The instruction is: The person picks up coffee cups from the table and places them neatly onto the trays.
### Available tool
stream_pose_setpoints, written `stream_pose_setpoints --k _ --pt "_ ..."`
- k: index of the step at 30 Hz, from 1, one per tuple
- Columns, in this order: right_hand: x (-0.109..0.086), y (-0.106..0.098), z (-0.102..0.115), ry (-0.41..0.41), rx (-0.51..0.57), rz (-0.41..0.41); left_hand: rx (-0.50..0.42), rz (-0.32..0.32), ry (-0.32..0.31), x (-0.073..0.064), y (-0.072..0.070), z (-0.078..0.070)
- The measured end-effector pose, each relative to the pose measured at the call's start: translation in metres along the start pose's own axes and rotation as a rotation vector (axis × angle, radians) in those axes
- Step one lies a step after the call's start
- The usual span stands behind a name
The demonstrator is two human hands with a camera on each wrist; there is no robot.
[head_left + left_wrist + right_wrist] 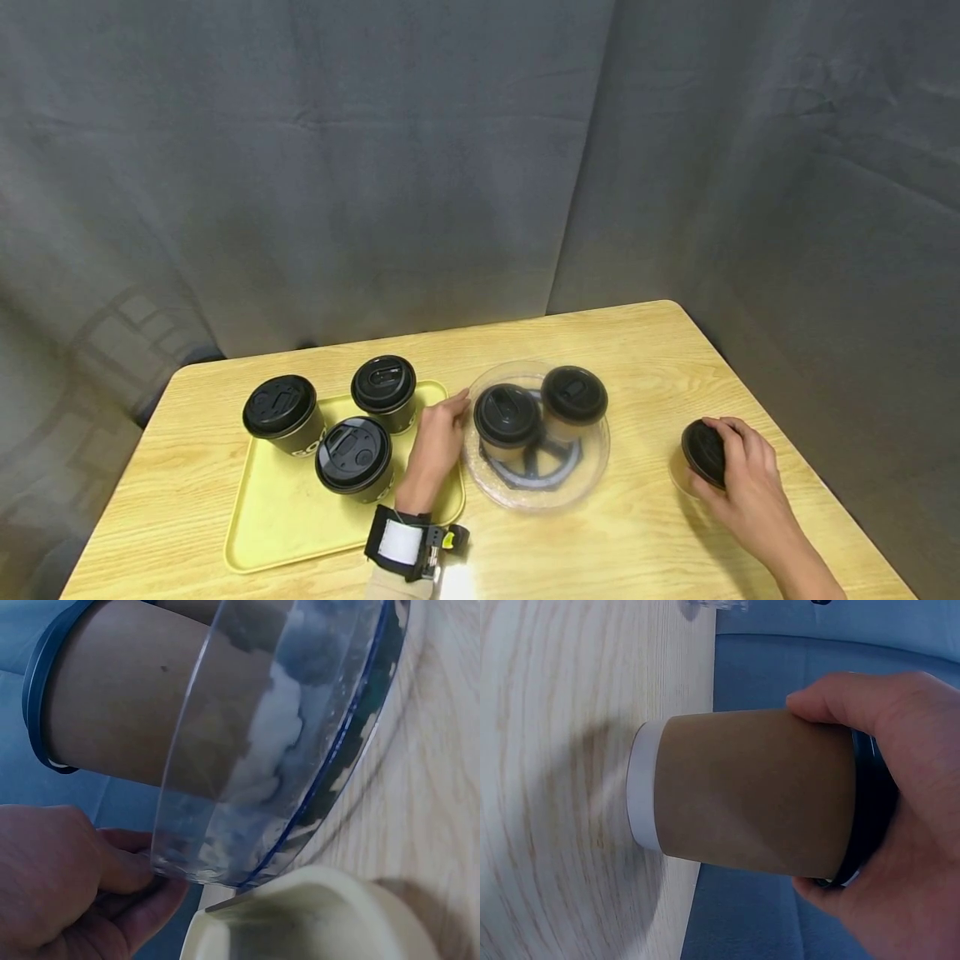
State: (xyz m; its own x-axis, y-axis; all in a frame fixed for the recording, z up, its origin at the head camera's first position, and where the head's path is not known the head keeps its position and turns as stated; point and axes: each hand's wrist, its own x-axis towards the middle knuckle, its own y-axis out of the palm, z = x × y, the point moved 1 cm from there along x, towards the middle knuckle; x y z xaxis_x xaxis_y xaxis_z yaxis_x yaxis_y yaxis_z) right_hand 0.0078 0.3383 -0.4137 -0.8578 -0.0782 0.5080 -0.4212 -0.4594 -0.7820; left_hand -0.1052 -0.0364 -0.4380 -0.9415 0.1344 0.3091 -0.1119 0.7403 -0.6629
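Observation:
At the right of the head view my right hand (744, 483) grips a lidded paper coffee cup (702, 454) from above. The right wrist view shows its brown sleeve (754, 791) and white base, with thumb and fingers around the black lid's end. Whether the base touches the table cannot be told. My left hand (437, 442) reaches over the yellow tray, and its thumb and fingers (124, 870) pinch the edge of a clear round plastic turntable (225, 847). Two coffee cups with black lids, a left one (507, 417) and a right one (573, 400), stand on the turntable.
The yellow tray (292, 533) lies left of the turntable, under my left forearm. Three dark lidded cups stand on it: a left cup (281, 408), a back cup (384, 387) and a front cup (355, 458). Grey curtains (420, 167) hang behind the wooden table (645, 350).

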Motion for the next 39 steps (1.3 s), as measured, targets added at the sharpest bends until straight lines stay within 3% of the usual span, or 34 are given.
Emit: stream_pose_setpoints --k 10,19,39 --pt "-0.001 -0.002 0.001 0.009 0.014 0.007 0.015 -0.022 0.042 0.0 0.001 0.003" --pt "0.006 -0.002 0.012 0.035 0.034 -0.008 0.013 -0.035 0.043 0.0 0.0 0.001" --pt "0.019 -0.017 0.057 -0.075 0.017 -0.042 0.003 -0.027 0.01 -0.002 -0.002 0.001"
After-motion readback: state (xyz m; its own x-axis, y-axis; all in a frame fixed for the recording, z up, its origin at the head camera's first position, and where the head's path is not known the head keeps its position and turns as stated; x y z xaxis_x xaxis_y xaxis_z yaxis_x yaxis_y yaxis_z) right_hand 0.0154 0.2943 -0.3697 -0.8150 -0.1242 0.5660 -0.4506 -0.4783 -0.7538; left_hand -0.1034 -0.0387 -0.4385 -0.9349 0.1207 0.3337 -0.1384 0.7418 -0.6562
